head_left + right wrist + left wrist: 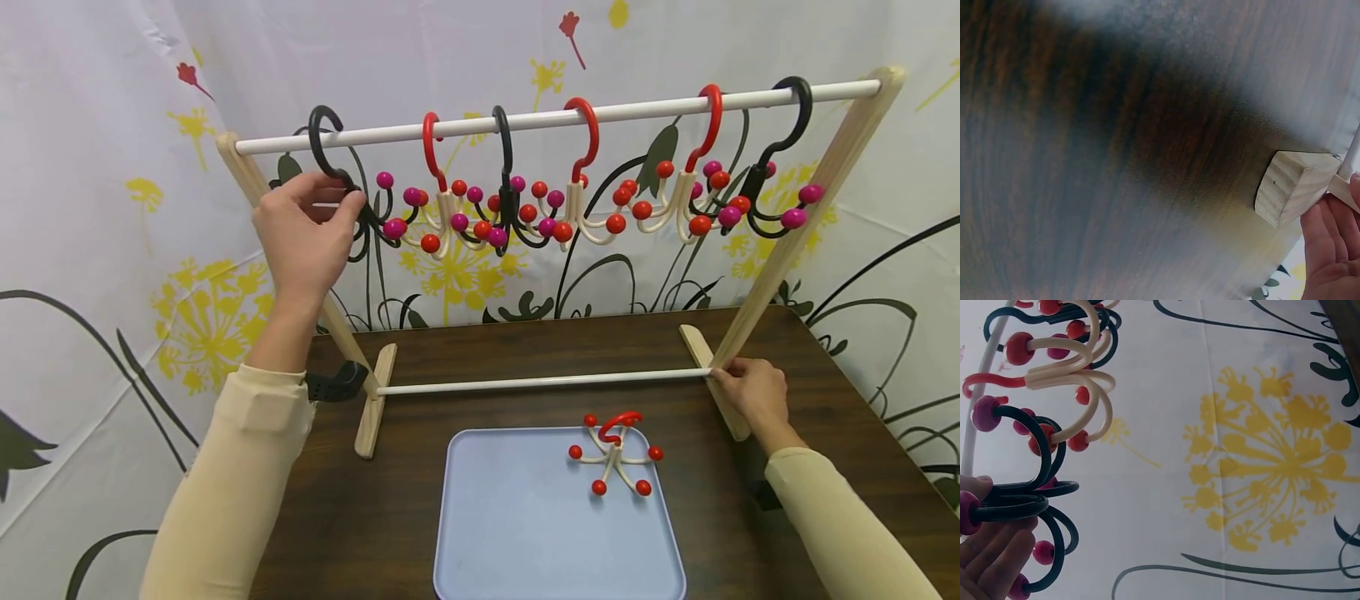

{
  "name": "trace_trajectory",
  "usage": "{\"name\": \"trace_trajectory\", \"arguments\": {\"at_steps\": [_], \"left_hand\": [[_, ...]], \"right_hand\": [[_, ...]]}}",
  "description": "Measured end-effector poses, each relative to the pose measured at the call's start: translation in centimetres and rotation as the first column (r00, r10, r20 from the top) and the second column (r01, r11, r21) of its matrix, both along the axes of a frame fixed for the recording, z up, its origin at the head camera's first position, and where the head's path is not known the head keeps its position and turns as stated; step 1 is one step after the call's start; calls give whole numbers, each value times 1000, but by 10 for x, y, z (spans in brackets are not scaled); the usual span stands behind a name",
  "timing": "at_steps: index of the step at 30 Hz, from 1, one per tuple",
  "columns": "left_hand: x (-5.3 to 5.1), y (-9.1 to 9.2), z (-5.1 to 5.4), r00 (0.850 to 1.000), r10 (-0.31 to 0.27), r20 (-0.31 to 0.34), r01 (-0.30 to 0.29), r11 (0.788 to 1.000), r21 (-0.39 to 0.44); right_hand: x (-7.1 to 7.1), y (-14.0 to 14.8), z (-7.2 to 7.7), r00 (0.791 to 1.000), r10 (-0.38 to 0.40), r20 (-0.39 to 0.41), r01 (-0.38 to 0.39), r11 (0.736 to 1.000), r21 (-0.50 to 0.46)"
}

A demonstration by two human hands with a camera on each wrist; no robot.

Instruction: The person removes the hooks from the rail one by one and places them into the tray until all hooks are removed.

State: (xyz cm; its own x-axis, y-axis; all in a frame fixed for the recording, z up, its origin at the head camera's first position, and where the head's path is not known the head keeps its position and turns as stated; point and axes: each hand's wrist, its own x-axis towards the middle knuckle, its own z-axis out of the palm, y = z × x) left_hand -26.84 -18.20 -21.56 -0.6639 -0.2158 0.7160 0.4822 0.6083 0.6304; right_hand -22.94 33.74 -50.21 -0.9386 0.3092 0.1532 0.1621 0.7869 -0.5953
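Note:
My left hand (307, 237) pinches the neck of the leftmost black hanger (324, 146), whose hook loops over the white top rod (457, 127). In the left wrist view the fingers of that hand (997, 550) lie against the black arms (1016, 509) with magenta balls. Low on the rack's right side, my right hand (753, 398) grips the wooden post (765, 267) near its foot. The right wrist view shows this hand (1332, 250) by the foot's end (1294, 187). Red and black hooked hangers with ball-tipped arms hang along the rod.
A light blue tray (540, 533) lies on the dark wooden table (337, 533) in front of the rack. On its back right corner rests a red-hooked hanger (615, 454) with red balls. A lower white rod (540, 382) joins the rack's feet. Behind hangs a flowered cloth (112, 250).

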Motion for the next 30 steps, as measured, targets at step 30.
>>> {"name": "trace_trajectory", "arguments": {"at_steps": [30], "left_hand": [[83,-40,-54,986,-156,54,157,988,-9]], "right_hand": [[2,1,-1,1000,3,-2,-3,1000,-5]]}}
